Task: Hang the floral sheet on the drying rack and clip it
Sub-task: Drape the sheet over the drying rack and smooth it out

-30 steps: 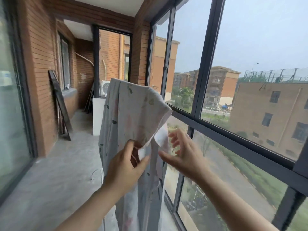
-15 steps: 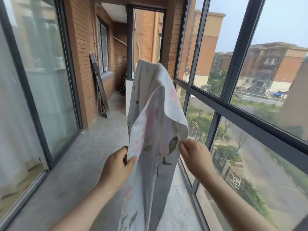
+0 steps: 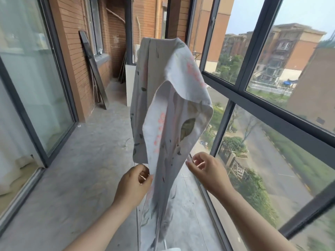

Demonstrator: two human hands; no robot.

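Head view: floral sheet (image 3: 174, 98) hangs draped over the drying rack (image 3: 138, 230), top bar hidden. Left hand (image 3: 133, 183) pinches its left edge. Right hand (image 3: 208, 171), fingers loosely curled, sits at the right edge; its hold cannot be determined. Judged hung but bunched, no clip visible, and clipping not yet done.

the sheet (image 3: 172, 105) is thin matt cloth, softly creased; the rack (image 3: 138, 232) looks like smooth shiny metal; the floor (image 3: 81, 169) is rough concrete; the wall (image 3: 76, 51) is coarse brick; the window frame (image 3: 257, 42) is dark matt metal
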